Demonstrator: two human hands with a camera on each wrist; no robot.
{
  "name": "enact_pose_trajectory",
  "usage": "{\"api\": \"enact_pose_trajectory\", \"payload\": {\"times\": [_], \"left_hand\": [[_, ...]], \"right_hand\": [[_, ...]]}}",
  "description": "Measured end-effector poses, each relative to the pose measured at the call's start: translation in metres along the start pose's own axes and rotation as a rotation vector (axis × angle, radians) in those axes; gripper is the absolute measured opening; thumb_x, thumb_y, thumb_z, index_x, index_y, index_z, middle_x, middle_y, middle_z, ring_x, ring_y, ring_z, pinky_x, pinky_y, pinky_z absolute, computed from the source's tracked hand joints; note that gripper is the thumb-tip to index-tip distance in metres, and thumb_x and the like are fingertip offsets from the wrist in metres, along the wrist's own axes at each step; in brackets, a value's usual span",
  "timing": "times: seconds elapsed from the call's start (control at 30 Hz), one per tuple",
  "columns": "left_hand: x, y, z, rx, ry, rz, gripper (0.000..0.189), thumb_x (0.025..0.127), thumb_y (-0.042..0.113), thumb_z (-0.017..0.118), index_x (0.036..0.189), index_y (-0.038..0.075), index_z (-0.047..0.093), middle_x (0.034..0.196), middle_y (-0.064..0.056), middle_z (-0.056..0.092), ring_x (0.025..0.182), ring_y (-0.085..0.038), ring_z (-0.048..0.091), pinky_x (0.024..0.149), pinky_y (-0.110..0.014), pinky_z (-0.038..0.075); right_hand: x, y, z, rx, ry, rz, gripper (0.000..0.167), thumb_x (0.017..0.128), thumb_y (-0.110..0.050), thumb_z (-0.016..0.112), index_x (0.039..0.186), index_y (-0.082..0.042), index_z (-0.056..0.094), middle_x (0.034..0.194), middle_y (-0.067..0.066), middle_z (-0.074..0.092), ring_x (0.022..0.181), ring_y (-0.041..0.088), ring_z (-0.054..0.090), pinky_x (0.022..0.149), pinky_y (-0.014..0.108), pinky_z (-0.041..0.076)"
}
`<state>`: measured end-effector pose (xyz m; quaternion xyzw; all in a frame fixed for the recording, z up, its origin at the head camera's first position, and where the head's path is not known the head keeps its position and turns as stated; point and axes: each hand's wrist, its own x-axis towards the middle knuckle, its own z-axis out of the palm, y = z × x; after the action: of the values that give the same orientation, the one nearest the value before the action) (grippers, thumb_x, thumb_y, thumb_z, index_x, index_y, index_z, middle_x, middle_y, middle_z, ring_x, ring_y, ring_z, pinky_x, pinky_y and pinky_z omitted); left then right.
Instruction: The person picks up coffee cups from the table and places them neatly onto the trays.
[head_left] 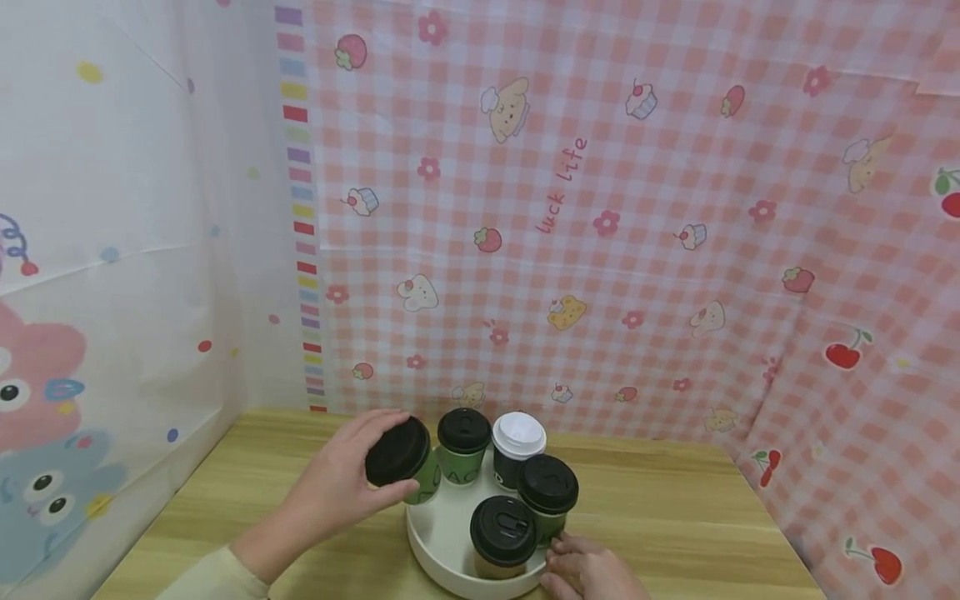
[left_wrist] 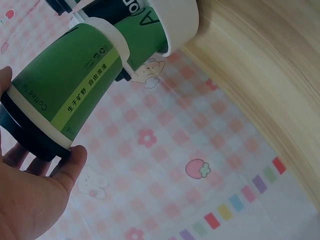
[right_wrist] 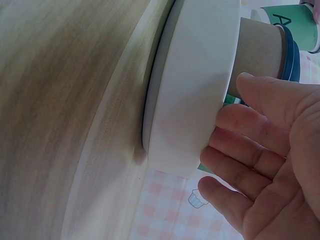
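My left hand (head_left: 348, 471) grips a green paper coffee cup (left_wrist: 70, 85) by its black lid, with thumb and fingers spread round the lid. This cup leans at the left edge of a round white tray (head_left: 438, 542). At the tray's right front rim rests my right hand (head_left: 592, 571), fingers fairly straight along the rim and thumb beside a brown cup (right_wrist: 260, 50) with a black lid. Behind that stands a green cup (head_left: 549, 487), also black-lidded. Toward the back of the tray are another green cup (head_left: 462, 446) and a black cup with a white lid (head_left: 519, 433).
The tray stands on a wood-grain table (head_left: 667, 517). A pink checked cloth (head_left: 570, 275) hangs behind and to the right of the table, and a white patterned cloth (head_left: 150, 275) hangs at the left.
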<state>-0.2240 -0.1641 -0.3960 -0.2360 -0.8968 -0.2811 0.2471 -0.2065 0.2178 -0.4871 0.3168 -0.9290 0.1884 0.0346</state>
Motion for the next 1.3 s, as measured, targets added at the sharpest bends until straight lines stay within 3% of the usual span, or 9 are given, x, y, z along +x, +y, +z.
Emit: {"api": "enact_pose_trajectory", "payload": {"times": [0.33,0.57,0.87,1.3], "left_hand": [[0.002,0.001,0.008,0.007,0.001,0.019,0.076,0.078,0.035,0.096,0.144,0.015,0.063,0.146,-0.004,0.065,0.133,-0.030,0.064,0.106,-0.053,0.059],[0.003,0.001,0.015,-0.006,-0.020,0.005,0.077,0.078,0.034,0.096,0.144,0.014,0.063,0.147,-0.007,0.065,0.133,-0.031,0.065,0.106,-0.053,0.059],[0.007,0.000,0.026,0.009,-0.052,-0.002,0.078,0.078,0.035,0.097,0.145,0.013,0.063,0.149,-0.010,0.064,0.134,-0.035,0.064,0.107,-0.055,0.058],[0.008,0.003,0.039,0.010,-0.094,-0.009,0.078,0.076,0.035,0.097,0.144,0.014,0.064,0.147,-0.009,0.064,0.135,-0.033,0.063,0.107,-0.055,0.058]], "right_hand": [[0.000,0.001,0.001,0.015,-0.005,-0.001,0.028,0.103,-0.036,0.070,0.111,-0.015,0.085,0.118,0.003,0.082,0.121,0.029,0.074,0.096,0.042,0.065],[-0.002,0.004,0.004,-0.029,0.034,-0.062,0.025,0.102,-0.035,0.070,0.108,-0.016,0.085,0.114,0.002,0.082,0.118,0.028,0.075,0.094,0.040,0.065],[0.000,-0.002,-0.001,0.012,-0.025,0.037,0.031,0.102,-0.038,0.070,0.115,-0.013,0.085,0.121,0.006,0.081,0.123,0.030,0.074,0.097,0.044,0.064],[-0.001,-0.004,0.000,-0.001,0.012,0.035,0.026,0.100,-0.034,0.074,0.111,-0.012,0.085,0.119,0.007,0.081,0.121,0.030,0.075,0.096,0.043,0.065]]}}
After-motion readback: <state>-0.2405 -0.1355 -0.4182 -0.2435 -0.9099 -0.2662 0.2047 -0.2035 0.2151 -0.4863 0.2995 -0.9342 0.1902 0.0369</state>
